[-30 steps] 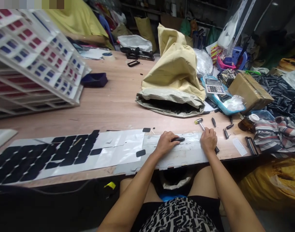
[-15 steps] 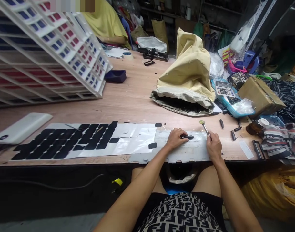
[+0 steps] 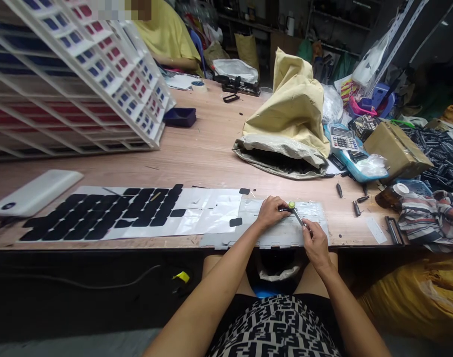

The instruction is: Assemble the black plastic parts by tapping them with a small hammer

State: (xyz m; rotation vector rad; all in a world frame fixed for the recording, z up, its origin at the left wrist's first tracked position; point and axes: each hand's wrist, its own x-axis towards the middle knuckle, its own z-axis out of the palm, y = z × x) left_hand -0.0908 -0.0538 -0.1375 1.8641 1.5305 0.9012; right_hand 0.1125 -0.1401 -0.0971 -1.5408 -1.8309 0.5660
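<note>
My left hand [image 3: 271, 212] is closed on a small black part [image 3: 284, 209] that lies over the grey work mat [image 3: 271, 239]; most of this part is hidden by my fingers and the hammer. My right hand [image 3: 315, 241] grips the handle of a small hammer [image 3: 298, 218]. Its yellow-green head is right at the black part; whether they touch I cannot tell. Left of the mat lies a white sheet [image 3: 204, 218] covered on its far side with rows of flat black rounded pieces [image 3: 78, 218]. Two loose black pieces [image 3: 235, 222] sit near the mat's left end.
A yellowish sack [image 3: 286, 124] lies with its mouth toward me. White plastic crates [image 3: 137, 99] stand at left, beside a white power bank [image 3: 36, 193]. To the right are loose black parts [image 3: 356, 208], a calculator [image 3: 343, 139], a cardboard box [image 3: 397, 148] and a brown jar [image 3: 390, 196].
My right hand has brought the hammer up and leftward, from the mat's right end to the black part under my left hand. The left hand keeps its hold. The view has turned left.
</note>
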